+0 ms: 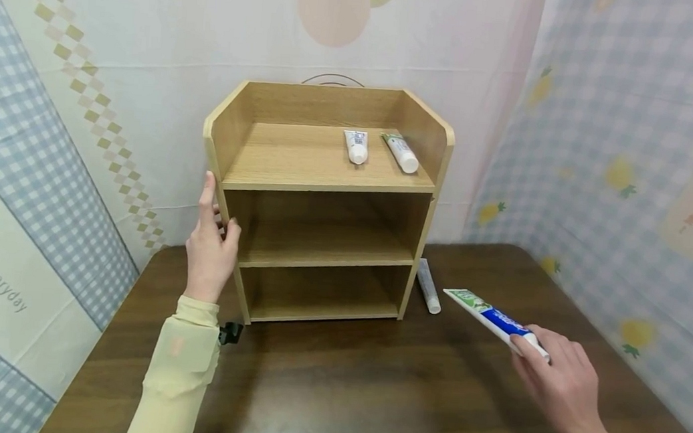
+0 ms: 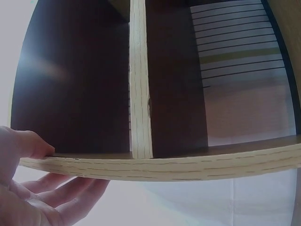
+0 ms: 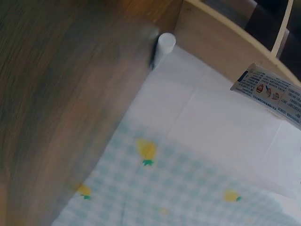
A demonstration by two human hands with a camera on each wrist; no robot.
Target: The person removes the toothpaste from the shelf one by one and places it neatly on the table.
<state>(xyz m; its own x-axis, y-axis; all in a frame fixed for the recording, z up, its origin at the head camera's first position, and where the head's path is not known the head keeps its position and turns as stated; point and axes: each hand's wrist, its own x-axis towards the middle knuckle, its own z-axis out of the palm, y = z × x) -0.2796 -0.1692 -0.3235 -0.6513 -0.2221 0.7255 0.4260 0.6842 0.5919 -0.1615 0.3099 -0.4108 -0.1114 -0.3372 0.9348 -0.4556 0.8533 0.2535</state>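
1. The left side panel of the wooden shelf (image 1: 290, 155), at the centre of the head view, was gripped by the left hand (image 1: 209, 257) at centre left, the thumb placed inside and fingers outside.
2. A blue-and-green tube (image 1: 490, 319) was held near its capped end by the right hand (image 1: 560, 386) at lower right, its flat end pointed toward the upper left.
3. A pale tube (image 1: 429, 287) was seen right of centre, laid on the dark table (image 1: 334, 390) just beside the shelf.
4. On the top tier, above centre, a small white tube (image 1: 357, 147) and a green-ended tube (image 1: 402, 154) were laid side by side, apart.
5. The upper frame was filled by patterned cloth (image 1: 173, 23).
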